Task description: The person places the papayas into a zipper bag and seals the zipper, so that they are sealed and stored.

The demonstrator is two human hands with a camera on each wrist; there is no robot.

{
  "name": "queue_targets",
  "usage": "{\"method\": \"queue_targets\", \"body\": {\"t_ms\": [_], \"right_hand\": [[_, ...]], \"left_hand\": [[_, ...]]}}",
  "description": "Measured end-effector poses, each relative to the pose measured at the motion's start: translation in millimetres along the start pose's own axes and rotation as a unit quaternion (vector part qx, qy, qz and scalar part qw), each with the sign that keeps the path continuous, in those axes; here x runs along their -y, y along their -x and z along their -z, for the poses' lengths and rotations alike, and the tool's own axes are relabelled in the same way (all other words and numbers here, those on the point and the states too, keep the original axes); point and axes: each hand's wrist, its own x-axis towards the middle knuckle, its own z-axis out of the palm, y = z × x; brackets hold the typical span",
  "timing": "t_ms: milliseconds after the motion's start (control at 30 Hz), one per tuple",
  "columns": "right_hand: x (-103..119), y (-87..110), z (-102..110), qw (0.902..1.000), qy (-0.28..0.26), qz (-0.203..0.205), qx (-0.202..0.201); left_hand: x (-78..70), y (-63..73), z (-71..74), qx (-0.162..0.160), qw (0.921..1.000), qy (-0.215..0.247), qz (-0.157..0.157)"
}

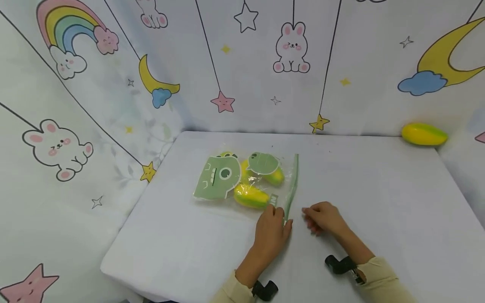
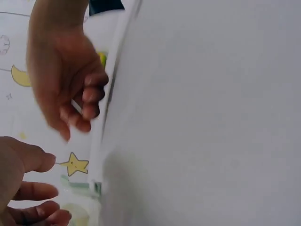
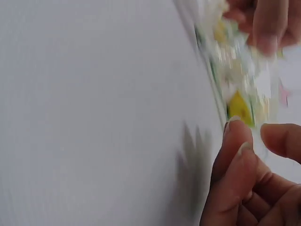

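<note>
A clear zip bag (image 1: 261, 189) with green dinosaur prints and a green closure strip (image 1: 293, 181) lies flat on the white table. Inside it are several yellow-green mangoes (image 1: 251, 196), partly covered by the prints. Over the bag's near right corner is my left hand (image 1: 272, 233), its fingers loosely bent; a gap shows between thumb and fingers in the left wrist view, near the bag's edge. To the right of the bag hovers my right hand (image 1: 325, 219), apart from it. Its fingers (image 3: 233, 174) curl loosely, the thumb stands off them, and nothing is held.
Another yellow-green mango (image 1: 424, 134) rests at the table's far right corner, by the back wall. The white table (image 1: 379, 189) meets walls (image 1: 257, 71) printed with rabbits, stars and moons at the back and left. Each wrist carries a small black camera (image 1: 265, 290).
</note>
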Motion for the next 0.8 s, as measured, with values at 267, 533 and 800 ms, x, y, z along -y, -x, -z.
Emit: {"method": "queue_targets", "body": {"t_ms": [267,533,800], "right_hand": [[-12,4.5,63,0.9982,0.027,0.016,-0.052],[-16,8.7,96,0.9923,0.067,0.043,-0.095],[-30,-0.4,168,0.946,0.194,0.03,-0.258]], "left_hand": [[2.4,-10.4,3.9,0.063,0.9872,-0.088,0.118],[11.3,6.6,14.6,0.067,0.9915,-0.019,0.11],[13.4,48.6,14.4,0.033,0.9946,0.066,0.072]]}}
